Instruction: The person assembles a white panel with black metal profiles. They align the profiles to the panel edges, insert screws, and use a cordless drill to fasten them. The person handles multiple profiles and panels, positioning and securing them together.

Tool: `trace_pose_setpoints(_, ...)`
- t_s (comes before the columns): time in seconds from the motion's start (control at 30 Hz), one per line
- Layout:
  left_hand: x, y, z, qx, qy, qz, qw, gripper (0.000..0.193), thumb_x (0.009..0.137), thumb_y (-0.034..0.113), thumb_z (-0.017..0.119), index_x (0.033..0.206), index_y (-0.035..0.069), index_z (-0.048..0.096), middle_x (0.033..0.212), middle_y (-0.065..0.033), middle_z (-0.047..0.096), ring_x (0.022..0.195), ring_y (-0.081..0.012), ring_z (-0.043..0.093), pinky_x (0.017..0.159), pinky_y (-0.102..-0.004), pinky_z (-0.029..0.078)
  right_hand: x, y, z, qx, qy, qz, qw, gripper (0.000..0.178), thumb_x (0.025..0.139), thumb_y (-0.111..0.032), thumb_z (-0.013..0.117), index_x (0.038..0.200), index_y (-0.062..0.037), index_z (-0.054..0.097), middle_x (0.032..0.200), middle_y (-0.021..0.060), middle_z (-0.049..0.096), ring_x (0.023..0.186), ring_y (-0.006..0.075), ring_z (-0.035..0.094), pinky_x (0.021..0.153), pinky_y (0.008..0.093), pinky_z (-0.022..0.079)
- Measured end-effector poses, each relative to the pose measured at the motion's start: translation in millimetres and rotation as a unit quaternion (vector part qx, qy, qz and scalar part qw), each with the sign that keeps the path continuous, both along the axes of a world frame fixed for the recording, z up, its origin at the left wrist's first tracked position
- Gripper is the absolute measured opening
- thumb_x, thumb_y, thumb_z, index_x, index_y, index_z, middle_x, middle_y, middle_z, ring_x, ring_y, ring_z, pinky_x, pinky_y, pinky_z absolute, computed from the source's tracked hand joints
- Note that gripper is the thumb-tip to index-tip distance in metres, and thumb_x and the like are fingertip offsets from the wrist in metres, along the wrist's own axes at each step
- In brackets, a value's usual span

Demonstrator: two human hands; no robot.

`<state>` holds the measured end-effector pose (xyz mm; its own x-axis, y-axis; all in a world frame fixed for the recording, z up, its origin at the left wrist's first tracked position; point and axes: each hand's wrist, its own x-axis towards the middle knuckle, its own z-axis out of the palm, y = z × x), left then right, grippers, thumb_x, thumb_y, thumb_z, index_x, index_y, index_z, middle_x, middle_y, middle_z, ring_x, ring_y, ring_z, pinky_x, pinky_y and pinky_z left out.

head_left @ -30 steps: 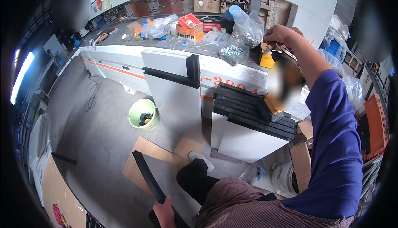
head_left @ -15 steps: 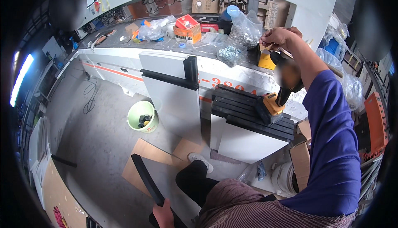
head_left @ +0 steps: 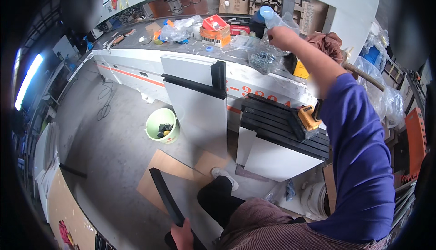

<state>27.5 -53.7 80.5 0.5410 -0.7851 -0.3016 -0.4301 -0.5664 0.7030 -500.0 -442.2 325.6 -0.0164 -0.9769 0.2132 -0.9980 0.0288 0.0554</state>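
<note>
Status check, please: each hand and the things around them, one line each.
Left hand: closed around the black strip
Black strip: held, slanting
Right hand: raised over the bench, grip unclear
Clear bag: holding small metallic pieces
Power tool: resting on stacked panels, partly hidden
Stacked panels: black edges up
Green bucket: upright, open, partly filled
Red tray: open, atop orange box
</note>
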Motion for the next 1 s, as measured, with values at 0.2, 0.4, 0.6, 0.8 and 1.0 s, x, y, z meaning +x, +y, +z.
trace_pose_setpoints(0.2, -11.3, -1.2, 17.3, 0.051, 0.008, 0.008, 0.999, 0.039, 0.080, 0.025, 0.074, 0.096, -0.009, 0.063, 0.078, -0.0148, 0.067, 0.072, -0.0238, 0.064, 0.069, -0.0384, 0.049, 5.2, -26.9, -55.9, 0.004, 0.206, -0.068, 0.976, 0.018, 0.085, -0.015, 0.061, 0.100, -0.0097, 0.072, 0.104, 0.0090, 0.070, 0.106, 0.0283, 0.065, 0.087, 0.0424, 0.053)
trace_pose_setpoints(0.4, -8.5, -2.7, 33.6, 0.145, 0.003, -0.021, 0.989, 0.057, 0.081, 0.046, 0.069, 0.103, -0.006, 0.063, 0.083, -0.0258, 0.068, 0.086, -0.0402, 0.068, 0.074, -0.0447, 0.053, 0.1, -64.7, -89.4, -0.017, 0.115, -0.111, 0.987, 0.015, 0.081, -0.008, 0.062, 0.091, -0.0081, 0.073, 0.097, 0.0149, 0.071, 0.094, 0.0316, 0.069, 0.078, 0.0423, 0.056)
trace_pose_setpoints(0.6, -17.9, -8.1, 51.4, 0.169, 0.027, -0.026, 0.985, 0.061, 0.082, 0.045, 0.069, 0.114, -0.007, 0.059, 0.084, -0.0229, 0.068, 0.083, -0.0356, 0.068, 0.076, -0.0413, 0.053, -22.9, -79.3, -110.3, -0.066, 0.138, -0.082, 0.985, 0.020, 0.087, -0.009, 0.052, 0.089, -0.0043, 0.072, 0.098, 0.0191, 0.070, 0.092, 0.0360, 0.069, 0.077, 0.0461, 0.055)
trace_pose_setpoints(0.8, -19.9, -7.2, 52.0, 0.127, 0.008, -0.038, 0.991, 0.053, 0.084, 0.045, 0.064, 0.118, 0.004, 0.061, 0.089, -0.0237, 0.069, 0.089, -0.0408, 0.067, 0.080, -0.0458, 0.052, -16.7, -72.7, -107.0, -0.068, 0.123, -0.067, 0.988, 0.017, 0.084, -0.009, 0.054, 0.087, -0.0050, 0.071, 0.097, 0.0197, 0.069, 0.092, 0.0387, 0.067, 0.080, 0.0470, 0.054)
trace_pose_setpoints(1.0, -20.1, -6.7, 55.1, 0.124, 0.014, -0.042, 0.991, 0.051, 0.084, 0.044, 0.064, 0.116, 0.004, 0.062, 0.089, -0.0241, 0.068, 0.091, -0.0405, 0.066, 0.082, -0.0462, 0.052, -4.5, -47.7, -97.0, -0.176, 0.045, -0.036, 0.983, 0.016, 0.079, -0.005, 0.055, 0.091, -0.0015, 0.065, 0.092, 0.0218, 0.067, 0.089, 0.0409, 0.065, 0.081, 0.0497, 0.052)
